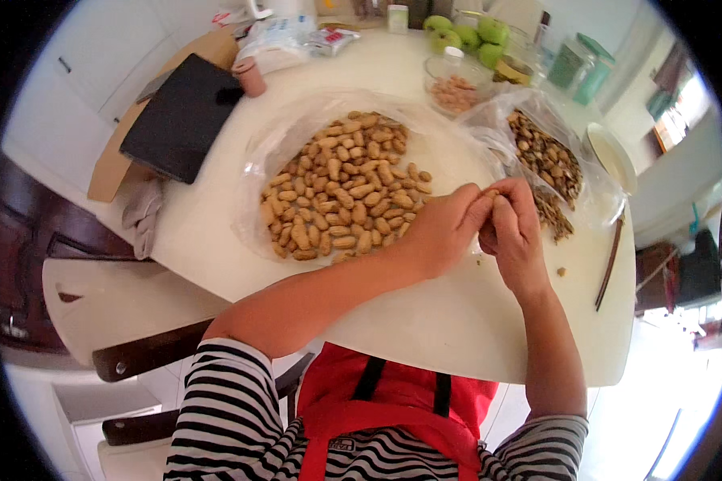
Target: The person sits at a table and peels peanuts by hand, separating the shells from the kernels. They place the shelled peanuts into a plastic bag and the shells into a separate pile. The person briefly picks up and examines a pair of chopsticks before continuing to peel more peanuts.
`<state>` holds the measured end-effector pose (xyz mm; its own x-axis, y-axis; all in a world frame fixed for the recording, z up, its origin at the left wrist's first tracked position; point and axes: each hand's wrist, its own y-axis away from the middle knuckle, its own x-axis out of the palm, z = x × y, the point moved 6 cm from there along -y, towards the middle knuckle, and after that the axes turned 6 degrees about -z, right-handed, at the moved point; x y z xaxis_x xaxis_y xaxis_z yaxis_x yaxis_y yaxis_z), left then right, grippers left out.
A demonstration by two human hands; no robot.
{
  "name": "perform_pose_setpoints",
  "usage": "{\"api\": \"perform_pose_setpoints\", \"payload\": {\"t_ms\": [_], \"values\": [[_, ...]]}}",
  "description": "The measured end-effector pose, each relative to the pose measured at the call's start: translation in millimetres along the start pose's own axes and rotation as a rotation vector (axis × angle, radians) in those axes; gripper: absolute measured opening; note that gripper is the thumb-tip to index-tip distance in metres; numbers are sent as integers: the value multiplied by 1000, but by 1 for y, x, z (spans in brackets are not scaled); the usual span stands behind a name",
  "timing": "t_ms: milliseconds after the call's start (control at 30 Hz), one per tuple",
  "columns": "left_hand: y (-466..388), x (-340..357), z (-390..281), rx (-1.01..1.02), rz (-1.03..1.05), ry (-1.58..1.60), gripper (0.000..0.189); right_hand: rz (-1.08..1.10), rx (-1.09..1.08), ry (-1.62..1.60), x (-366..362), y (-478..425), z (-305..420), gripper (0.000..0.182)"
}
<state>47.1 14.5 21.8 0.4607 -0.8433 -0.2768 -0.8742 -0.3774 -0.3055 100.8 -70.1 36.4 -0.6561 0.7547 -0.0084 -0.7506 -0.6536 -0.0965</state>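
Observation:
My left hand (442, 231) and my right hand (515, 234) meet at the fingertips, both closed on a small peanut (491, 193) that is mostly hidden by the fingers. Left of them, a heap of unshelled peanuts (343, 198) lies on a spread clear plastic bag (256, 162). Beyond the right hand, a second clear bag (598, 192) holds brown pieces that look like peanut shells (544, 150), and more shell bits (553, 219) lie beside that hand. A glass bowl (431, 73) of shelled peanuts (455, 91) stands farther back.
Green apples (470, 37), jars (570, 62) and a white-capped container stand at the back right. A pale plate (612, 157) and dark chopsticks (610, 261) lie at the right edge. A black flat object (182, 117) and a pinkish canister (249, 76) are at the left. A chair (120, 300) stands below.

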Motion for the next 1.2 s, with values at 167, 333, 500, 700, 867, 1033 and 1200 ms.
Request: {"api": "perform_pose_setpoints", "payload": {"t_ms": [167,333,500,700,867,1033,1200], "values": [[2,3,-6,28,6,-88,29,22,51,-41,-4,3,-7,9],[7,1,-15,84,-23,-227,29,-21,78,-62,2,5,-10,7],[10,4,-17,112,-33,-236,29,-60,87,-57,3,8,-8,7],[10,3,-12,124,-102,-183,32,-85,161,-76,2,5,-15,7],[4,12,21,-468,55,567,33,-11,303,-274,4,5,-6,12],[6,17,20,-661,239,863,36,85,241,-216,-2,0,-8,7],[7,19,9,-682,359,966,36,64,179,43,-26,-9,-7,10]]}}
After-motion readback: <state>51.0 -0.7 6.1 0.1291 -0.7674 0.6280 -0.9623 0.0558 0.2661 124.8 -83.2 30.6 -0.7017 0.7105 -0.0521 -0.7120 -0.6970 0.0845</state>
